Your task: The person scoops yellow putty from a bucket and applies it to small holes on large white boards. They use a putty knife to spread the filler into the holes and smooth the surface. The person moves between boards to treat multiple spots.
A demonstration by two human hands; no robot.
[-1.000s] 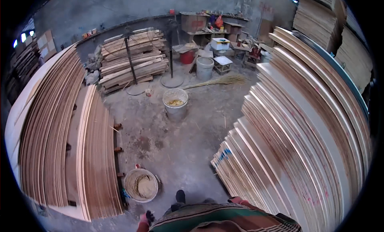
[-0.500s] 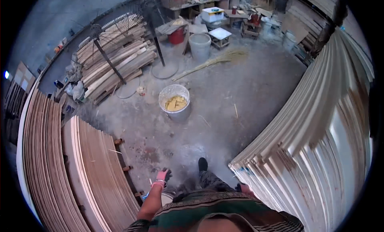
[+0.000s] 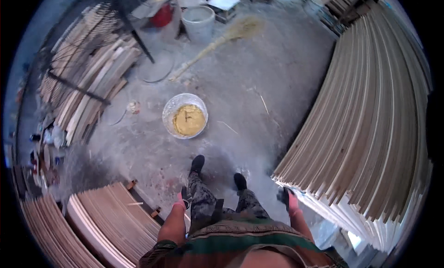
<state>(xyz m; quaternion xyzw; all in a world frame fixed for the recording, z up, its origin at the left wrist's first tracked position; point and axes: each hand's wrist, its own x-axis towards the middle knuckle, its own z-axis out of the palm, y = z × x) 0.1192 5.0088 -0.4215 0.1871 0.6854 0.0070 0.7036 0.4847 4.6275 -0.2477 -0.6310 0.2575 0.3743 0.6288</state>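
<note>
At five o'clock, the right hand (image 3: pixel 287 198) hung just beside the fanned stack of pale thin wooden sheets (image 3: pixel 370 129), leaned on edge for easy picking; its grip could not be told. The left hand (image 3: pixel 184 197) hung near the lower stack of veneer sheets (image 3: pixel 115 217), apparently empty.

L hand (image 3: pixel 184 197) hung low by L thigh, arm straight down. R hand (image 3: pixel 286 197) hung likewise, gloved dark, fingers curled.
</note>
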